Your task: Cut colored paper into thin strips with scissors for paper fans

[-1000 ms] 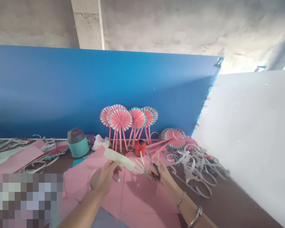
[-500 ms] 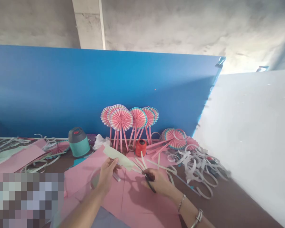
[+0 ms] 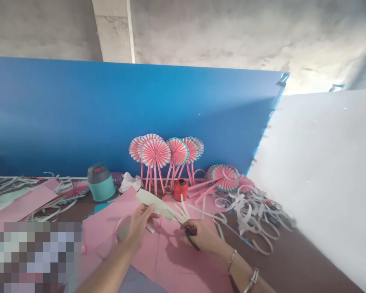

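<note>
A pale green paper strip point(image 3: 151, 200) is pinched in my left hand point(image 3: 142, 221), held above pink paper sheets point(image 3: 173, 254). My right hand point(image 3: 203, 236) is wrapped round dark-handled scissors point(image 3: 190, 236). Their blades reach the right end of the strip, where it meets my cut; whether they are fully closed I cannot tell. Several thin pale slivers of paper point(image 3: 183, 205) lie just past the blades. A red spool of thread point(image 3: 181, 189) stands behind them.
Several pink folded paper fans point(image 3: 155, 154) stand against the blue partition point(image 3: 79, 110). More fans point(image 3: 224, 178) and a heap of curled white strips point(image 3: 253, 215) lie to the right. A teal and grey container point(image 3: 101, 185) stands at left, near pink sheets point(image 3: 30, 201).
My left hand and the green strip have moved slightly to the right, toward the scissors. My right hand stays in nearly the same place.
</note>
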The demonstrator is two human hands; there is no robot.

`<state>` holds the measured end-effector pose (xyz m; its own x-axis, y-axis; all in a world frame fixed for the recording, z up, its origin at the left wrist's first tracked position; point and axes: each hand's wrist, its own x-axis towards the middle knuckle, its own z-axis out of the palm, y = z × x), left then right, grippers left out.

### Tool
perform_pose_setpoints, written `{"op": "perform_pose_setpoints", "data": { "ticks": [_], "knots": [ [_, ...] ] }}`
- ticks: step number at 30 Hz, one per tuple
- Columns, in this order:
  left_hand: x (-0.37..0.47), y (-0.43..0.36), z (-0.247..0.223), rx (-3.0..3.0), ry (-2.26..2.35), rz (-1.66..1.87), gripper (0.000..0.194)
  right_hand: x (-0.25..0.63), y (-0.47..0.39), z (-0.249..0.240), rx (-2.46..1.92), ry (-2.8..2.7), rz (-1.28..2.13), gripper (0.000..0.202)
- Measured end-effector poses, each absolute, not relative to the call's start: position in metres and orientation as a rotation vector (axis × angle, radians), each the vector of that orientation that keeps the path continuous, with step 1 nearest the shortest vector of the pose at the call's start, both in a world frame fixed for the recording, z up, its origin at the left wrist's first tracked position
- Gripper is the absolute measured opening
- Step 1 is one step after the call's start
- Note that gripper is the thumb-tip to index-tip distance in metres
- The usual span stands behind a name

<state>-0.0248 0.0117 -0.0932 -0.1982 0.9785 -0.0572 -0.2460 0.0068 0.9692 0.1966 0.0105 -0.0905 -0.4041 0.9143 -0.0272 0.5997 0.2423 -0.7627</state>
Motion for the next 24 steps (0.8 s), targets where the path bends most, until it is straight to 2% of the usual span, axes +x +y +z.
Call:
{"op": "perform_pose_setpoints", "data": {
  "ticks": [24],
  "knots": [
    [-0.026, 0.011, -0.097, 0.949, 1.156, 1.398, 0.031, 0.196, 0.012, -0.102, -1.343, -2.049, 1.078, 0.022]
  ]
}}
